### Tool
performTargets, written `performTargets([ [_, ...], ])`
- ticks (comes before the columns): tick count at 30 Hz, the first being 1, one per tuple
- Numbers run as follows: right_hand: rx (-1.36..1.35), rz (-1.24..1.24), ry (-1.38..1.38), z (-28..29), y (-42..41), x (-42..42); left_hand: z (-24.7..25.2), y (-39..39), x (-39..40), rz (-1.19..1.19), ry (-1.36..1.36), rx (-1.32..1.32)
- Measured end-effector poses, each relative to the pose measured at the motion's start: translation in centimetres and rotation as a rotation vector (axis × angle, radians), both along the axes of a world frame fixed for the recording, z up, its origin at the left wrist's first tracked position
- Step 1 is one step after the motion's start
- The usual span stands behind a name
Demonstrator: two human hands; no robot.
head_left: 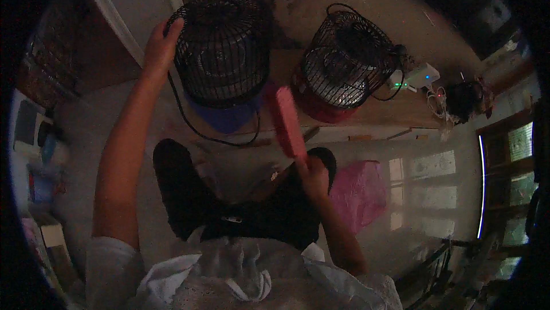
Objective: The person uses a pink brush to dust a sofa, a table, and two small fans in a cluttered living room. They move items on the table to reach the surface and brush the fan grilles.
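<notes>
Two black wire cages stand side by side on a wooden surface before me. My left hand grips the upper left edge of the larger wire cage, which rests over a blue base. The smaller wire cage sits over a red base to the right. In my right hand is the handle of a pink brush-like tool; its long head points up between the two bases. A black cord loops below the larger cage.
A white device with lit lamps and tangled white cables lie right of the smaller cage. Drawers run under the wooden surface's front edge. On the floor by my right knee is a pink plastic bag or sheet.
</notes>
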State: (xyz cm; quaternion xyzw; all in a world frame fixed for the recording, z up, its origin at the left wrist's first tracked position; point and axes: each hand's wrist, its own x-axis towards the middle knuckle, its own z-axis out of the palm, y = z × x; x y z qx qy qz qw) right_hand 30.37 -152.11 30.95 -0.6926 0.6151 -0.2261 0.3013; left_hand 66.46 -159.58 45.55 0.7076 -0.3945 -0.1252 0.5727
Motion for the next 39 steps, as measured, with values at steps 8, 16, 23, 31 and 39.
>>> performTargets([
  [8,-0.345,0.193,-0.311,8.6,-4.9,8.6,-1.4,-0.7,3.7,-0.060,-0.174,0.038],
  [16,0.108,0.118,0.018,-1.2,2.7,3.9,-0.8,0.0,3.0,-0.022,-0.133,-0.031],
  [23,-0.154,0.121,-0.574,6.6,-1.6,7.0,0.5,1.4,1.7,0.038,-0.192,0.011],
  [31,-0.068,0.216,0.045,0.1,-1.0,9.4,-0.6,0.0,2.8,-0.019,-0.118,0.034],
  [39,-0.280,0.179,-0.112,1.8,1.1,2.7,-2.7,-1.0,3.9,-0.003,-0.078,-0.079],
])
